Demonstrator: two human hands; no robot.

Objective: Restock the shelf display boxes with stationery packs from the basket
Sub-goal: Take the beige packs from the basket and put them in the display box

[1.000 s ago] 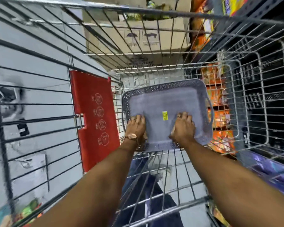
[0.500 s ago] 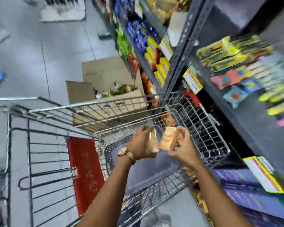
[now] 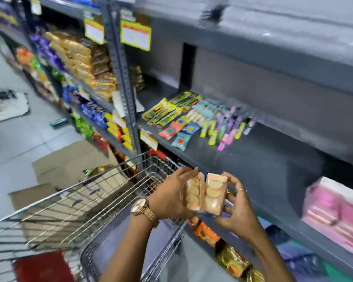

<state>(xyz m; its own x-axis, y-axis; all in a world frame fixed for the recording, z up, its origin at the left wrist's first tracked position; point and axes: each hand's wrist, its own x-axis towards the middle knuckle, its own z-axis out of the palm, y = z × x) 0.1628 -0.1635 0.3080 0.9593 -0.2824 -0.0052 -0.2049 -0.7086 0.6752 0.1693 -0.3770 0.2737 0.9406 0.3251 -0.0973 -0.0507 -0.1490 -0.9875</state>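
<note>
My left hand [image 3: 169, 195] grips a small orange pack [image 3: 193, 193] with round pieces showing through it. My right hand [image 3: 237, 208] grips a second matching orange pack [image 3: 215, 193], pressed side by side against the first. Both packs hang above the far corner of the wire trolley [image 3: 102, 192], in front of the dark grey shelf [image 3: 259, 159]. Below my forearms lies the grey plastic basket [image 3: 98, 253] inside the trolley. Colourful stationery packs [image 3: 194, 119] lie in rows on the shelf farther back.
A pink boxed stack [image 3: 334, 212] stands on the shelf at right. Snack packets [image 3: 80, 60] fill the shelves at left. Cardboard boxes [image 3: 69, 165] sit on the tiled floor beyond the trolley. A red flap [image 3: 43, 267] hangs on the trolley's near side. More packets [image 3: 232, 259] lie below the shelf.
Both hands left the basket floor, each came up holding an orange pack, and rose toward the shelf. My view swung up from the trolley to the shelving.
</note>
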